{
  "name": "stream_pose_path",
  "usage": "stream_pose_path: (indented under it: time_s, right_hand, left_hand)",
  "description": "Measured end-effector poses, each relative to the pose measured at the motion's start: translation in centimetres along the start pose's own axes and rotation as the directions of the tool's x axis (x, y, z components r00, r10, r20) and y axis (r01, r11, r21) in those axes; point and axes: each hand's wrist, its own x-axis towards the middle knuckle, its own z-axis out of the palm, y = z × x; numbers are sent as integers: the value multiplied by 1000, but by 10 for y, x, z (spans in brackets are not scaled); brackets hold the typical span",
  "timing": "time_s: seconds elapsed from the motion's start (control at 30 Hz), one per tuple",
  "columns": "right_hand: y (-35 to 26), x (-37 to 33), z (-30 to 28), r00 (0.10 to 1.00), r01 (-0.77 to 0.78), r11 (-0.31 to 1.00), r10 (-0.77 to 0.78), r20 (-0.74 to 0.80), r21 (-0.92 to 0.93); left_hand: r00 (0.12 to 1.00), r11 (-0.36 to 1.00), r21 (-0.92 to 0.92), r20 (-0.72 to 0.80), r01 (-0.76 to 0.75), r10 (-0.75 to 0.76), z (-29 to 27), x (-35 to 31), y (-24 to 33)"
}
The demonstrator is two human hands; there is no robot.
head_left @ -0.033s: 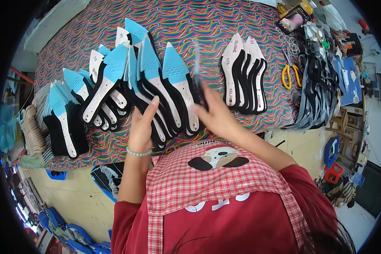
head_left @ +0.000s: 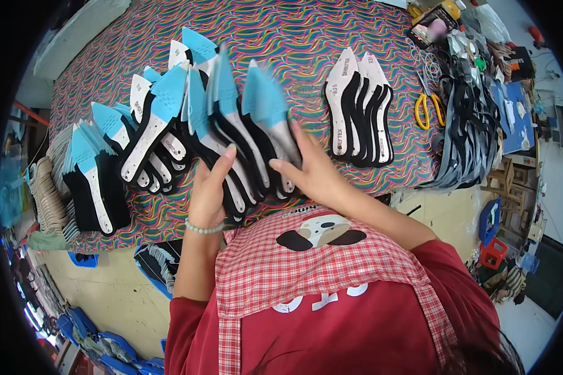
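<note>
A fanned bunch of pointed shoe insoles (head_left: 228, 103), white with black edges and blue fronts, stands between my hands near the table's front edge. My left hand (head_left: 207, 194) is closed on its left side, thumb up against the white heel parts and fingers hidden behind. At the right end, my right hand (head_left: 311, 167) grips the outermost insole (head_left: 266, 100), which is smeared by motion; its thumb lies across the white face. Left of the bunch lies a pile of similar insoles (head_left: 153, 119), some tipped over.
A patterned cloth covers the table (head_left: 281, 31). White insoles with black edges (head_left: 360, 112) lie at the right, near yellow-handled scissors (head_left: 429, 109) and hanging black and grey strips (head_left: 466, 137). More blue-fronted insoles (head_left: 94, 181) and beige pieces (head_left: 45, 194) stand at the left edge.
My right hand has moved slightly left against the bunch. The insole that stood apart at its fingers is now pressed in with the others, and the fronts at the right have shifted.
</note>
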Motion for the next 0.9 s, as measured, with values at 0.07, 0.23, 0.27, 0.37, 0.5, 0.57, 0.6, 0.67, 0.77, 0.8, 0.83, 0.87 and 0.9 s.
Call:
stream_pose_path:
  time_s: [0.07, 0.23, 0.27, 0.37, 0.5, 0.57, 0.6, 0.67, 0.77, 0.8, 0.83, 0.87, 0.9]
  right_hand:
    - [-18, 8, -2, 999, -24, 940, 33, -19, 340]
    - [-18, 10, -7, 931, -364, 515, 234, 281, 776]
    - [-16, 9, -6, 958, -279, 576, 224, 180, 768]
    - [-10, 13, -14, 986, -168, 833, 148, 80, 526]
    - [-8, 25, -8, 981, -194, 771, 146, 128, 606]
    - [-3, 23, -10, 948, -314, 516, 221, 230, 797]
    - [5, 24, -7, 937, -342, 508, 254, 242, 790]
    - [1, 21, -6, 945, -324, 544, 229, 234, 774]
    - [8, 23, -1, 959, -282, 687, 200, 199, 670]
    - [8, 22, -4, 936, -348, 627, 269, 225, 697]
    - [6, 22, -8, 909, -407, 561, 324, 261, 721]
    - [4, 21, -12, 917, -391, 535, 293, 271, 749]
    - [5, 21, -13, 916, -392, 513, 295, 272, 763]
  left_hand:
    - [998, 992, -120, 56, 29, -22, 9, -6, 9]
    - [952, 902, -331, 219, 277, -212, -24, 9, 0]
    - [963, 936, -259, 192, 237, -190, -29, 9, -5]
    - [982, 982, -114, 127, 152, -138, -16, 1, -6]
    - [972, 994, -60, 222, 92, -76, -9, 0, -1]
    - [949, 910, -285, 185, 300, -255, -32, 11, -7]
    - [952, 914, -277, 161, 298, -262, -42, 17, -11]
    - [961, 955, -136, 117, 265, -250, -40, 21, -10]
    - [944, 950, 275, 248, 145, -216, -19, 11, 11]
    - [915, 951, 275, 332, 138, -228, -10, 7, 19]
    - [884, 953, 276, 405, 126, -234, -3, 3, 26]
    - [863, 981, 168, 478, 93, -164, -13, 9, 18]
    - [843, 984, 72, 509, 161, -175, -23, 16, 13]
